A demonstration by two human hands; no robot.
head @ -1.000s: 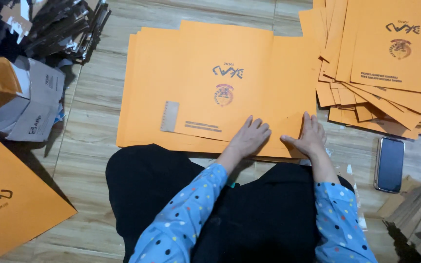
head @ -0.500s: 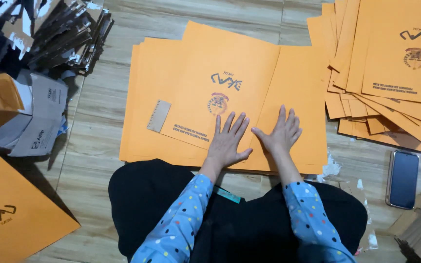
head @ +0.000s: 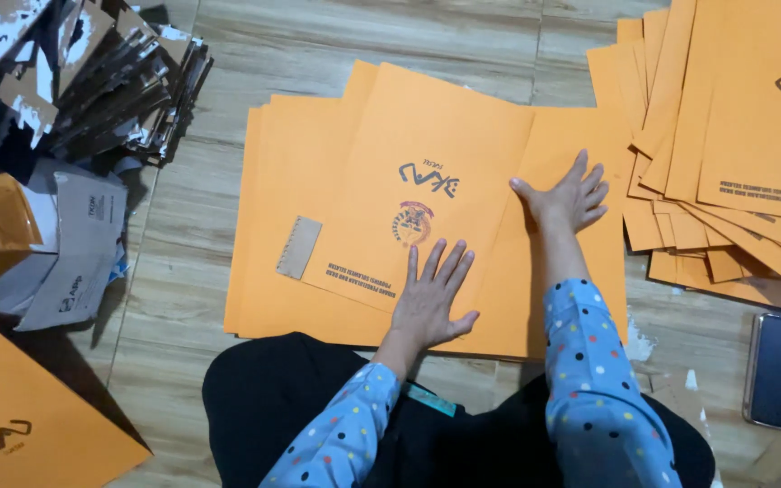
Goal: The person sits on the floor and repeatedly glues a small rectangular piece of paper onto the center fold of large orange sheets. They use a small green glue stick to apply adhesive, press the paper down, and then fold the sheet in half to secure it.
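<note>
A large orange printed paper sheet (head: 427,172) lies folded on top of a stack of similar orange sheets (head: 273,271) on the wooden floor in front of my lap. My left hand (head: 433,298) presses flat on the near part of the top sheet, fingers spread. My right hand (head: 567,194) lies flat farther out, at the right edge of the folded flap, fingers spread too. Neither hand holds anything. A small grey-brown tab (head: 299,248) shows on the sheet left of the fold.
A fanned pile of orange sheets (head: 734,136) lies at the right. A dark phone (head: 777,370) rests on the floor at the lower right. Dark cardboard pieces (head: 101,81) and grey boxes (head: 74,253) sit at the left, another orange sheet (head: 29,416) at the lower left.
Both hands slid away from me across the top sheet; the right hand moved farthest, out to the flap's right edge. The hands have spread apart.
</note>
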